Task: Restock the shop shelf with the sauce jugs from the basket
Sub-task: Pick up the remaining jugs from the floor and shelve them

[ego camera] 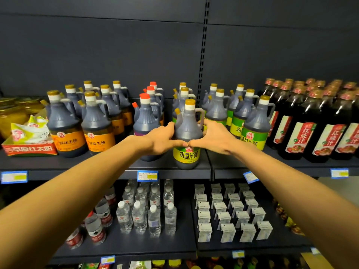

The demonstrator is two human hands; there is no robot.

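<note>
Two bare forearms, without sleeve, watch, bracelet or glove, lead to the left hand (162, 140) and right hand (214, 139), both ringless, with short plain unpainted nails

L hand (162, 139) & R hand (212, 138) outstretched, fingers curled, thumbs touching.

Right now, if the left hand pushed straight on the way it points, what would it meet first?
The left hand already grips the green-label jug. Beyond it, likely the next jug in that row, though the depth is unclear.
</note>
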